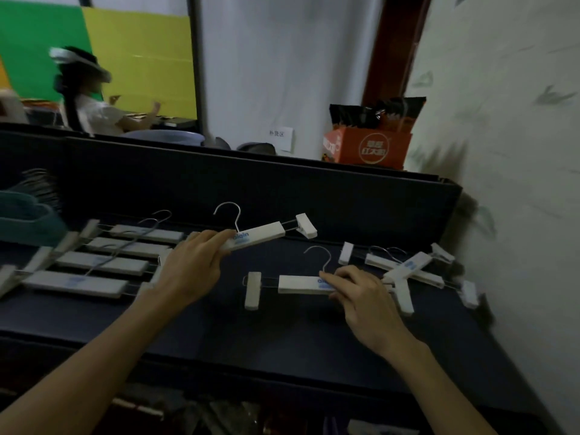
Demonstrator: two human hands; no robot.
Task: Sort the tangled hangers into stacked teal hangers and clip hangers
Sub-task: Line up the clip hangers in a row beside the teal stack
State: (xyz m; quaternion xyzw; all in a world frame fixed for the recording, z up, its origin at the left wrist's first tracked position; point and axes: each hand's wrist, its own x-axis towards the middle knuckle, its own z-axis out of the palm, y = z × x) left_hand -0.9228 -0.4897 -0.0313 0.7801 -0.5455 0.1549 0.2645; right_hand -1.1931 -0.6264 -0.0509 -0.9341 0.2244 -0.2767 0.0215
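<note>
Mostly sorted, I judge: my left hand [191, 271] grips one clip hanger [255, 238], right hand [361, 293] pinches another hanger [298, 284]; a tangled pile [408, 268] remains.

Four white clip hangers [94, 262] lie in a neat row at nine o'clock. One white hanger [260, 235] tilts at centre; another [301, 284] lies flat below it. Tangled white hangers [408, 268] cross at three o'clock. Teal hangers [25, 215] sit stacked far left.

We grip one white clip hanger [257, 238] in our left hand [191, 268], lifted off the dark table [282, 334]. Our right hand [361, 293] rests on another clip hanger [298, 284] lying flat. Sorted clip hangers [103, 262] lie in a row on the left.
</note>
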